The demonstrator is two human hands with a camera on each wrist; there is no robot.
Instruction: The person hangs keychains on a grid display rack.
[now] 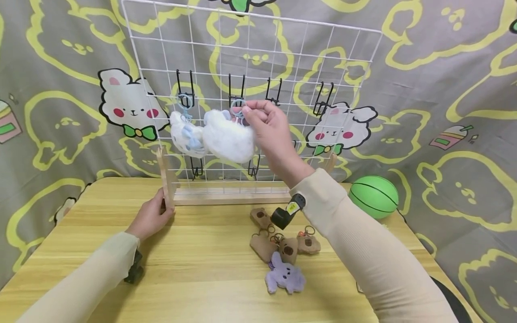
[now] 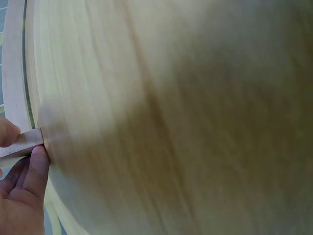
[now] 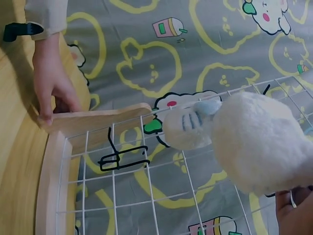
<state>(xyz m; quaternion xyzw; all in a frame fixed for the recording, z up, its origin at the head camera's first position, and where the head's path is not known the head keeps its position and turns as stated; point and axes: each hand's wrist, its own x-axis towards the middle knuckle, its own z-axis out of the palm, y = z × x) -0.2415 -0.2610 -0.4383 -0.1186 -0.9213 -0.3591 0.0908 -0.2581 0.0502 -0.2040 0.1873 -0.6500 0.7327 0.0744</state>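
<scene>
My right hand (image 1: 273, 130) pinches the light blue ring of a white plush keychain (image 1: 229, 140) in front of a black hook (image 1: 236, 87) on the white wire grid (image 1: 258, 58). Whether the ring is over the hook I cannot tell. Beside it on the left, a second white plush keychain (image 1: 188, 137) with a blue bow hangs by its ring from another hook. Low on the left, my left hand (image 1: 151, 215) grips the wooden side foot (image 1: 164, 179) of the rack between thumb and fingers; the left wrist view shows this foot (image 2: 22, 143) close up.
Several brown plush keychains (image 1: 263, 246) and a purple one (image 1: 285, 274) lie on the wooden table (image 1: 202, 264) below my right forearm. A green ball (image 1: 373, 196) sits at the table's right back. More black hooks (image 1: 323, 98) are on the grid, before a patterned curtain (image 1: 456, 103).
</scene>
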